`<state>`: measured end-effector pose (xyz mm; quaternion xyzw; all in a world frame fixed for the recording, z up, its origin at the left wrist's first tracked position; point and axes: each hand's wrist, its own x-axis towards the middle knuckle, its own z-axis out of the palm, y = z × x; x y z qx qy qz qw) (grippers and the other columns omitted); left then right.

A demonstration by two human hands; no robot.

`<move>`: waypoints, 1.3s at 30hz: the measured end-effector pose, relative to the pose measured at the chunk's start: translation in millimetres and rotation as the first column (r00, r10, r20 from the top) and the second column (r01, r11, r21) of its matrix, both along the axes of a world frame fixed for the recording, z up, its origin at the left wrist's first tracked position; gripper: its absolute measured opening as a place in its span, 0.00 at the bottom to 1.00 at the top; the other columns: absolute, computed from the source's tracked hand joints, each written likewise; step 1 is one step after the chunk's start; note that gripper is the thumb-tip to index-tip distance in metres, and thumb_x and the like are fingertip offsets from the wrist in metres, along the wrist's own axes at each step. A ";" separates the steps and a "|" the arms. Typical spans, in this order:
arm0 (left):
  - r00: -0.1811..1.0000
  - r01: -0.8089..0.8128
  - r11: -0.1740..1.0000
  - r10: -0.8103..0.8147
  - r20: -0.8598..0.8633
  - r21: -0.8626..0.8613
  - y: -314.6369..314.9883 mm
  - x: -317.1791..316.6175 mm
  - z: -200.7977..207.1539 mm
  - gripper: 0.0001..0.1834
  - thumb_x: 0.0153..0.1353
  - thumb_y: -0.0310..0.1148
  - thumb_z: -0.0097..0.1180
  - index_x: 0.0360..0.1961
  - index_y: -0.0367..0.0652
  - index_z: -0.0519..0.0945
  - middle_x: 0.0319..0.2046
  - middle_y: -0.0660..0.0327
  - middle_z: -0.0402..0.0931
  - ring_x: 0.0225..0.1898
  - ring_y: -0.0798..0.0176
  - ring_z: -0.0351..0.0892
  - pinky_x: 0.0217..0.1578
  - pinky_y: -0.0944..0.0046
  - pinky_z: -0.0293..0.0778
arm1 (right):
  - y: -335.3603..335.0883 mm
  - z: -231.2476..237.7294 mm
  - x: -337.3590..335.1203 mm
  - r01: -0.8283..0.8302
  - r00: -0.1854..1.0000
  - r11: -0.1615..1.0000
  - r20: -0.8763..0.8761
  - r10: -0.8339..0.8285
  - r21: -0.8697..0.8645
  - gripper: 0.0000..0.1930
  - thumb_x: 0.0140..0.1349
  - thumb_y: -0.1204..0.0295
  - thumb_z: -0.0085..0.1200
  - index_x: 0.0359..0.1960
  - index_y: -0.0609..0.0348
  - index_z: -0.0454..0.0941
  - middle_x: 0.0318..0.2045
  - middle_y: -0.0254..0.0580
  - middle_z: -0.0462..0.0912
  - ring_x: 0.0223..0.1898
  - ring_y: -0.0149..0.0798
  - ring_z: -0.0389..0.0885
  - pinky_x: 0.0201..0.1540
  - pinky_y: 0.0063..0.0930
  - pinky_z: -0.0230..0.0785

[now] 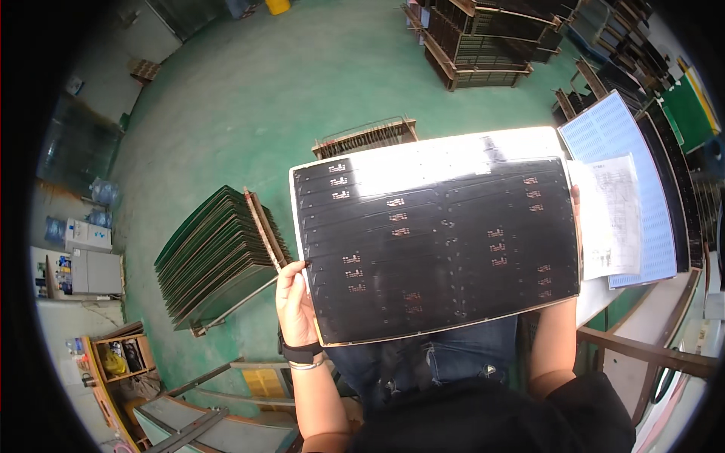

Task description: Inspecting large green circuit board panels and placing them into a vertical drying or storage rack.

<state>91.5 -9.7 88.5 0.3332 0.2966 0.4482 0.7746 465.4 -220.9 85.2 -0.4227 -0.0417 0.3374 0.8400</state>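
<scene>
A large black circuit board panel (pixel 423 264) with pale edges and small copper-coloured marks is held up in front of me, tilted. Bright light glares off its far strip. My left hand (pixel 295 302) is closed on the panel's left edge, with a dark band and a bangle at that wrist. At the opposite edge, my right hand (pixel 576 202) grips the panel. Only a little of its fingers shows there, since the board covers the rest. Right beside that edge lies a printed white paper sheet (pixel 608 219) on a light blue perforated board (pixel 630 151).
To the left on the green floor, a rack (pixel 260 226) holds several upright green panels (pixel 208 253). Another slotted rack (pixel 366 140) stands beyond my panel, partly covered by it. Loaded racks (pixel 483 45) fill the far right. A metal rail (pixel 649 351) crosses at lower right.
</scene>
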 end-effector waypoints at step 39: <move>0.406 0.531 0.672 0.332 -0.851 0.516 19.6 28.4 -109.5 0.13 0.57 0.20 0.45 0.41 0.39 0.77 0.37 0.52 0.76 0.39 0.53 0.77 0.40 0.60 0.74 | 119.3 -95.8 -1.4 0.362 0.360 0.717 0.799 0.481 -0.595 0.22 0.61 0.75 0.44 0.58 0.59 0.61 0.18 0.53 0.71 0.18 0.50 0.71 0.25 0.31 0.65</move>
